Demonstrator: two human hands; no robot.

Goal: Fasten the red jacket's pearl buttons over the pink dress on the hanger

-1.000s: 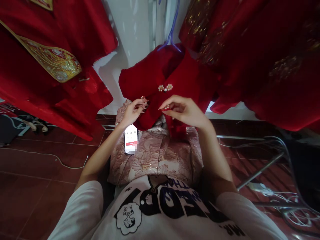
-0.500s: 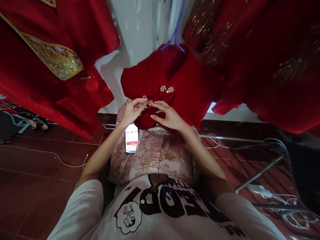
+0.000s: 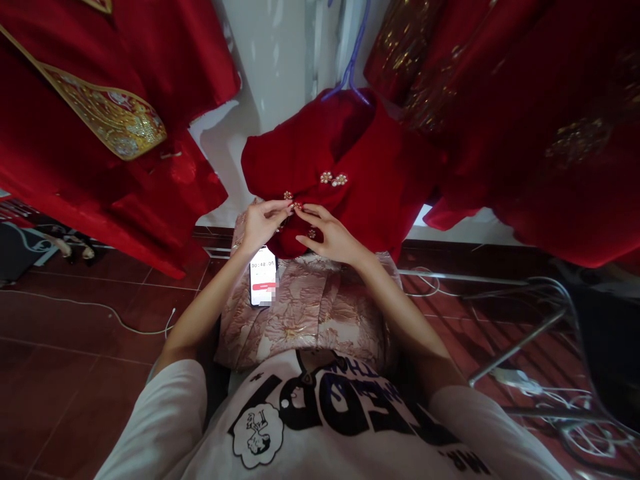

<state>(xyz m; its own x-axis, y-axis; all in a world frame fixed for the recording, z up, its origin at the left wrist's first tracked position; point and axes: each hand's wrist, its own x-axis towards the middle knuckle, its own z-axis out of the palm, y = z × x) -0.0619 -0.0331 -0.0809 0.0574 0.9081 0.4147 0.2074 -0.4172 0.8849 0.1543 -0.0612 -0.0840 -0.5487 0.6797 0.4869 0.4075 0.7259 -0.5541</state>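
Observation:
A red garment (image 3: 385, 173) hangs from a purple hanger (image 3: 350, 70), its lower part over my lap. Paired flower-shaped pearl buttons (image 3: 334, 179) sit on its front. Lower down, my left hand (image 3: 263, 223) is closed, thumb and fingertips pinching at another flower-shaped button (image 3: 297, 207). My right hand (image 3: 335, 235) reaches in from the other side. Its index and middle fingertips touch that button, while the thumb stays apart over the cloth. One more flower button (image 3: 288, 195) shows above my left fingertips, and another (image 3: 313, 234) near my right thumb. Exactly how the fastening sits is hidden by fingers.
Pink brocade cloth (image 3: 310, 307) covers my lap, with a lit phone (image 3: 263, 277) lying on it beside my left wrist. Red garments with gold embroidery (image 3: 120, 127) hang at both sides. To the right stand a metal-framed chair (image 3: 525, 343) and white cables (image 3: 565, 393).
My right thumb has shifted slightly left and down, uncovering a flower button beneath. My left hand has dropped slightly, showing more of the button above it. The garment barely moves.

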